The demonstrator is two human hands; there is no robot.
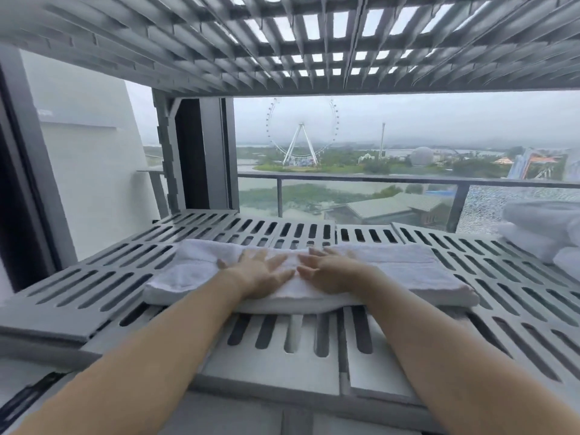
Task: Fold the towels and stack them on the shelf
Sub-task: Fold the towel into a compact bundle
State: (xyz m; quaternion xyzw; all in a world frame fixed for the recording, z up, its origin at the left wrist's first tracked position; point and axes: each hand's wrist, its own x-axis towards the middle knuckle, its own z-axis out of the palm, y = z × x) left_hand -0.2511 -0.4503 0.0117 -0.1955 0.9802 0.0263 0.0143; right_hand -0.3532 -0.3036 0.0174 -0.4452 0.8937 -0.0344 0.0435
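Folded white towel point(392, 271) lies flat on slatted grey shelf point(94, 284), long side across, roughly centred. Its near edge sits back from the shelf front lip, w/ bare slats in front. Left hand point(260, 271) and right hand point(329, 266) rest palm-down on the towel's middle, fingers spread flat, nothing gripped, fingertips nearly touching each other. Open shelf to the left of towel up to the corner post point(169, 158); open strip behind it to the back edge. On the right a clear gap, then a stack of folded white towels point(539, 230) at far right, partly cut off by frame edge. Upper slatted shelf point(219, 58) is close overhead, so limited headroom. Behind: balcony railing point(376, 178), Ferris wheel point(302, 133). No readable writing or labels.
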